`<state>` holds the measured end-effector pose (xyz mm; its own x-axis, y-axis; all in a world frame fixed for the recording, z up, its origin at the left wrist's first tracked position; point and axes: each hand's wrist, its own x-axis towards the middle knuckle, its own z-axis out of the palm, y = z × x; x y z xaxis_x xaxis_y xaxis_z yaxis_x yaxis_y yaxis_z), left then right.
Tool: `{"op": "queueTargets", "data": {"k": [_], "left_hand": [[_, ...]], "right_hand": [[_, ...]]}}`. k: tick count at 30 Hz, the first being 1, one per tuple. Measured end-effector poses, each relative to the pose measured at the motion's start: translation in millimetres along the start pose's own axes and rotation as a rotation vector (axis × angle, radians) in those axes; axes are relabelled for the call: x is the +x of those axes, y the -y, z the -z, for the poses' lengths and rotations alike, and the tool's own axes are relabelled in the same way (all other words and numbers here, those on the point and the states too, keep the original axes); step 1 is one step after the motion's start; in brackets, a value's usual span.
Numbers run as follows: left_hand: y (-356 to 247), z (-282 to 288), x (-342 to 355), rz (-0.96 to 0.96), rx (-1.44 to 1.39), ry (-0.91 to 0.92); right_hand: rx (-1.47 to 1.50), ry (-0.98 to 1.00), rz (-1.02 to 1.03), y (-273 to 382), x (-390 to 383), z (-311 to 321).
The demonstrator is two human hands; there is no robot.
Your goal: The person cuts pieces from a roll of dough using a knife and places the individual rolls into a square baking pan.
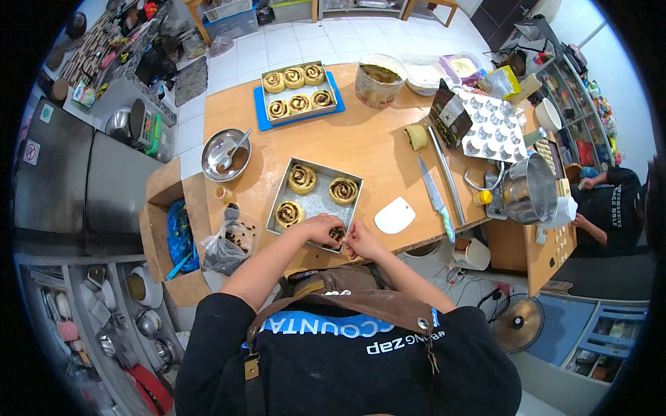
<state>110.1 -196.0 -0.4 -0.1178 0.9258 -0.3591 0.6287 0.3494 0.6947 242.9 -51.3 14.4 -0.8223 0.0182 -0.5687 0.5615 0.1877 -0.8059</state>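
Observation:
A square metal pan (312, 195) holds three spiral dough rolls, one (302, 179) at its back left. At the pan's front right, my left hand (320, 229) has its fingers around a fourth spiral roll (336, 236). My right hand (361, 240) pinches at the same roll's right side, by the pan's edge, its fingertips partly hidden. A white scraper (394, 215) lies to the right of the pan, and a bag of dark bits (225, 251) sits to its left.
Behind are a filled pan (298, 91), steel bowl (216, 159) and plastic tub (370, 87). Rightward lie a knife (430, 187), steel rod (444, 173), mixer bowl (528, 197) and egg tray (489, 128). A cardboard box (159, 222) stands left; another person (610, 208) is at far right.

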Motion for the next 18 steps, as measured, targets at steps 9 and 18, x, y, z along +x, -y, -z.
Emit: {"op": "queueTargets", "data": {"k": [9,18], "left_hand": [[-4.7,2.6,1.3,-0.068,-0.119,-0.093],[6.0,-4.0,7.4,0.077,-0.073,0.146]], "right_hand": [[0.09,-0.034,-0.003,12.4,-0.7,-3.0],[0.08,-0.049,0.0,10.3,-0.8,-3.8]]}}
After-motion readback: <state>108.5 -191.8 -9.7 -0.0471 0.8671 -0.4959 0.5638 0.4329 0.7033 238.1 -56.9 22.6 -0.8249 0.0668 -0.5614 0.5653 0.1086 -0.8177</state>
